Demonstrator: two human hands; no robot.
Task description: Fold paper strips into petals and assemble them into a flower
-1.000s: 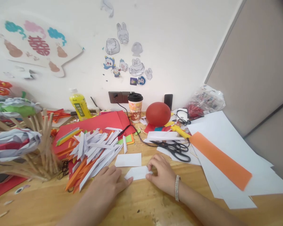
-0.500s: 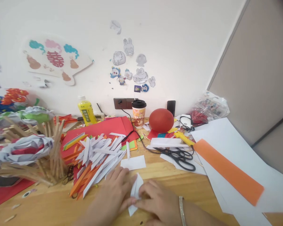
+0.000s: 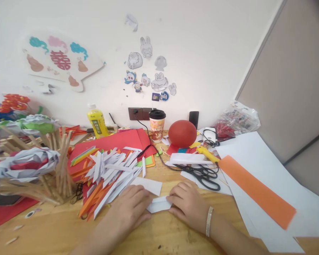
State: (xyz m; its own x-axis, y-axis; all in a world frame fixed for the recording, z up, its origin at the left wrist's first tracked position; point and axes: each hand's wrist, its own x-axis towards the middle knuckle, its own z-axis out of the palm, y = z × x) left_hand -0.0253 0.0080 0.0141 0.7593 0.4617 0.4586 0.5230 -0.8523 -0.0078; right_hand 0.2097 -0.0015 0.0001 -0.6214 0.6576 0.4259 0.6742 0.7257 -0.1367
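A small folded white paper (image 3: 159,204) lies crosswise at the front middle of the table, a crease running along its length. My left hand (image 3: 135,205) pinches its left end, fingers bent over the edge. At the right end, the thumb and fingers of my right hand (image 3: 184,203) close on the paper; a shiny bracelet circles that wrist. Just behind, a white paper rectangle (image 3: 149,185) lies partly beside my left fingers. To the left is a heap of folded white strips (image 3: 114,168) with orange strips (image 3: 94,198) among them.
Black scissors (image 3: 204,175), a yellow-handled tool (image 3: 207,153), a red balloon (image 3: 182,133) and a lidded cup (image 3: 157,127) stand or lie behind. An orange strip (image 3: 257,191) rests on white sheets (image 3: 246,152) at right. Wooden sticks (image 3: 63,166) and a yellow bottle (image 3: 97,123) are at left.
The folded paper has turned from upright to crosswise. My right hand has moved right and up, and my hands are farther apart. The white rectangle behind has tilted.
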